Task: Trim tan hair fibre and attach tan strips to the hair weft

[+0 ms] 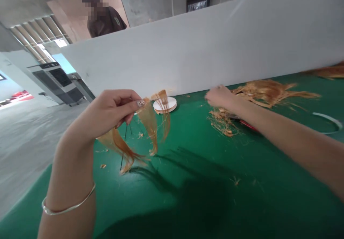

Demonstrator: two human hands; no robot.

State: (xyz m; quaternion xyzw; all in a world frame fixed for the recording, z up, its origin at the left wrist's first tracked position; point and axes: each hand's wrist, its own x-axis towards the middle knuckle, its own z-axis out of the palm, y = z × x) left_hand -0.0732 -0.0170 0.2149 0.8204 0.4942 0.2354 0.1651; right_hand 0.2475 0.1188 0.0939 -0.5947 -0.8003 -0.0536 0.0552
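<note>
My left hand (113,110) is raised over the green table (188,181), fingers pinched shut on a bunch of orange-brown feather-like strips (149,122) that hang down with a thin dark wire (124,149). My right hand (220,97) reaches far across the table, fingers curled down into a small heap of the same orange scraps (221,120); what it grips, if anything, is hidden. A bigger pile of orange strips (266,92) lies just beyond it.
A white spool (165,105) sits near the white partition wall (201,52) at the table's back. A red tool (248,125) lies under my right forearm. A white ring (329,119) lies at the right. Another person (103,18) stands behind the partition.
</note>
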